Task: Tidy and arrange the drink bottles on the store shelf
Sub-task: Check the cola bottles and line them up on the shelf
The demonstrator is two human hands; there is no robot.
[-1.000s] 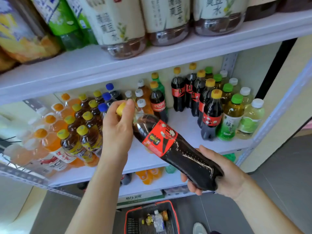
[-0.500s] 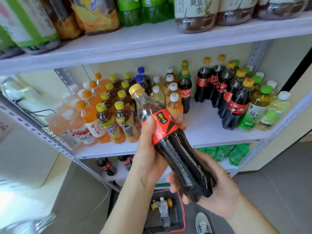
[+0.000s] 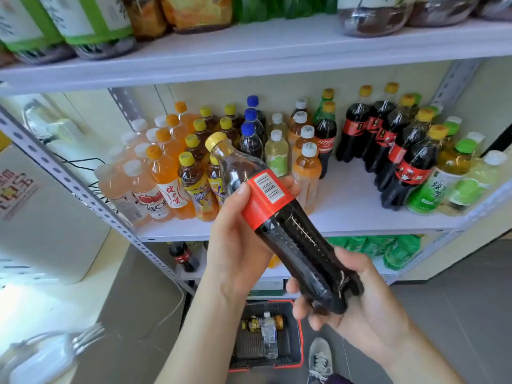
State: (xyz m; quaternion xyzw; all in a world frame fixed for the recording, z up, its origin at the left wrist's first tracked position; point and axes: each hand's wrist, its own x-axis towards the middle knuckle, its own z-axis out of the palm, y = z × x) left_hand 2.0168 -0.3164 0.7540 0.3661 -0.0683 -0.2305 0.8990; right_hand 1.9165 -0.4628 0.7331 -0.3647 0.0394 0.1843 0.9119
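Left hand (image 3: 238,245) grasps the cola (image 3: 288,234) at its label and right hand (image 3: 360,309) cups its base, tilted cap-first before the front edge of the shelf (image 3: 346,206), probably bound for the cola row (image 3: 410,167) near its right end.

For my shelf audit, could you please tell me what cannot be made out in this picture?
Head view:
- Cola bottle: brand face turned away; only its barcode shows.
- Its base: partly covered by the right hand.
- Top-shelf bottles: cut off by the upper edge.
- Basket bottles: labels too small to read.
- White object, lower left: motion-blurred.
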